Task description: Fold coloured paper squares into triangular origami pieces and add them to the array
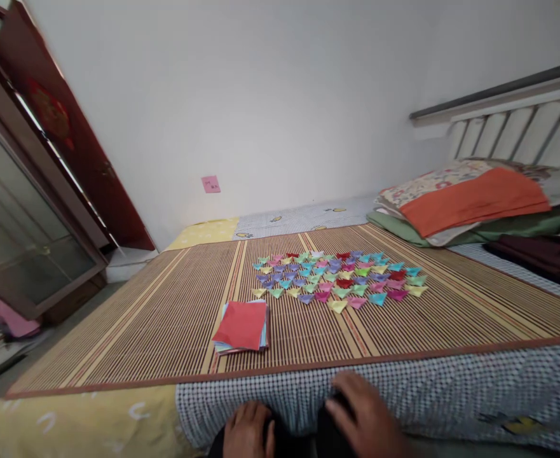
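At the bottom centre, my left hand (248, 431) rests on a dark-clothed knee, fingers bent over it with nothing visible in them. To its right, my right hand (368, 416) lies at the other dark knee by the bed's edge, its thumb and fingers apart and holding nothing. Beyond my left hand a stack of square coloured papers (242, 326), red on top, sits near the front of the striped bamboo mat (165, 318). Several rows of small folded paper pieces (341, 283) in many colours cover the mat's middle, right of the stack.
Pillows with an orange cloth (475, 200) lie at the back right, near dark folded fabric (541, 257). A white wall (284, 102) stands behind the bed. A red door (70, 127) and a glazed cabinet (22, 210) are on the left.
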A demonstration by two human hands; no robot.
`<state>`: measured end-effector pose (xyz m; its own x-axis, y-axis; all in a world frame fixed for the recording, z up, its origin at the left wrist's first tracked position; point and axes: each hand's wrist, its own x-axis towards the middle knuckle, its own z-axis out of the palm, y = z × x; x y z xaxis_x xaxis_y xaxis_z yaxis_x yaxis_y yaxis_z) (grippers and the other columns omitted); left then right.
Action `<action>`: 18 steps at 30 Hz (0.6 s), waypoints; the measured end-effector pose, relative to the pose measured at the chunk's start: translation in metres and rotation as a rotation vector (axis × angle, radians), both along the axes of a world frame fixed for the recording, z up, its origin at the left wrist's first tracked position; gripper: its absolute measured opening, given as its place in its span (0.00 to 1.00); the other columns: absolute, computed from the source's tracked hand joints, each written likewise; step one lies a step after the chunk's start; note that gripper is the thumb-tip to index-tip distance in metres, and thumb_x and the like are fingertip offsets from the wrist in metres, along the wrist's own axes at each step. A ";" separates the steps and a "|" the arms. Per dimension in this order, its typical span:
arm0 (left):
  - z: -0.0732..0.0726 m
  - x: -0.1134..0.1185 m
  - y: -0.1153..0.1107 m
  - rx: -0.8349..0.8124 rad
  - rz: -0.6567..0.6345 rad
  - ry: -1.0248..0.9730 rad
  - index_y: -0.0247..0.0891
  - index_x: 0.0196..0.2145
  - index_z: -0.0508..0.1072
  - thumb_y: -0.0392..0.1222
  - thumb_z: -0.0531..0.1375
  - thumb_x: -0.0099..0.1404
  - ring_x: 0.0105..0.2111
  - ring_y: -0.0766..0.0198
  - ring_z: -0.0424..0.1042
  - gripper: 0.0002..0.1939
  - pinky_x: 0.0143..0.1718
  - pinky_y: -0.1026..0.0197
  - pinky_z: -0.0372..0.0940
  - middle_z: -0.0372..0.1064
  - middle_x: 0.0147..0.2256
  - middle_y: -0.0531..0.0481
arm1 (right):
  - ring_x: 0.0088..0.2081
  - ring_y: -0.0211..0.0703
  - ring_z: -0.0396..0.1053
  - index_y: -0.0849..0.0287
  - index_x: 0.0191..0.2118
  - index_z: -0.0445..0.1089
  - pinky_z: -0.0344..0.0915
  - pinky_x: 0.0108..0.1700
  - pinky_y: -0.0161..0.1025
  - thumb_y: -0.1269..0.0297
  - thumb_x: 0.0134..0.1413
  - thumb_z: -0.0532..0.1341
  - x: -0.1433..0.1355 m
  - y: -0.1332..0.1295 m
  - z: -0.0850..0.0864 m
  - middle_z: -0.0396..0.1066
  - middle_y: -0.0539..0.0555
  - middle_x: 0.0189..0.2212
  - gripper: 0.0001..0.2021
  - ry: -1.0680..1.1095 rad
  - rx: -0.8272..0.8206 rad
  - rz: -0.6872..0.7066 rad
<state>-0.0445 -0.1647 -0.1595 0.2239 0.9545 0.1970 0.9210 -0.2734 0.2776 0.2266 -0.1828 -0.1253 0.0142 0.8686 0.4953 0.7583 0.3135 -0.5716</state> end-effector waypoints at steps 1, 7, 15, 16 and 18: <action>0.003 -0.007 -0.001 -0.007 0.017 -0.014 0.42 0.36 0.78 0.33 0.55 0.66 0.43 0.53 0.74 0.12 0.48 0.52 0.62 0.78 0.39 0.47 | 0.46 0.61 0.78 0.56 0.41 0.78 0.73 0.48 0.52 0.56 0.52 0.66 -0.012 -0.002 -0.026 0.81 0.63 0.43 0.13 -0.136 -0.016 0.053; 0.010 -0.067 -0.004 0.021 0.091 -0.112 0.42 0.39 0.79 0.40 0.53 0.69 0.43 0.51 0.76 0.14 0.46 0.51 0.67 0.79 0.40 0.44 | 0.59 0.66 0.70 0.61 0.43 0.81 0.56 0.66 0.62 0.63 0.47 0.70 -0.036 -0.015 -0.079 0.79 0.66 0.50 0.15 -0.478 -0.250 0.259; -0.004 -0.113 -0.008 0.133 0.164 -0.261 0.42 0.41 0.80 0.47 0.55 0.67 0.45 0.50 0.79 0.15 0.50 0.48 0.71 0.81 0.42 0.45 | 0.45 0.49 0.78 0.54 0.42 0.76 0.72 0.49 0.43 0.70 0.59 0.60 -0.004 -0.029 -0.020 0.80 0.56 0.41 0.09 -0.248 -0.025 0.144; -0.004 -0.113 -0.009 0.138 0.170 -0.264 0.42 0.41 0.80 0.47 0.56 0.67 0.45 0.50 0.79 0.14 0.50 0.48 0.71 0.81 0.42 0.45 | 0.42 0.48 0.78 0.54 0.41 0.75 0.73 0.45 0.41 0.69 0.62 0.58 0.003 -0.028 -0.015 0.80 0.56 0.39 0.08 -0.192 -0.010 0.112; -0.002 -0.109 -0.011 0.118 0.188 -0.257 0.42 0.41 0.80 0.47 0.55 0.68 0.45 0.50 0.79 0.14 0.49 0.49 0.71 0.81 0.42 0.45 | 0.39 0.48 0.79 0.53 0.40 0.74 0.74 0.43 0.40 0.67 0.64 0.57 0.014 -0.023 -0.008 0.79 0.55 0.36 0.08 -0.108 0.012 0.077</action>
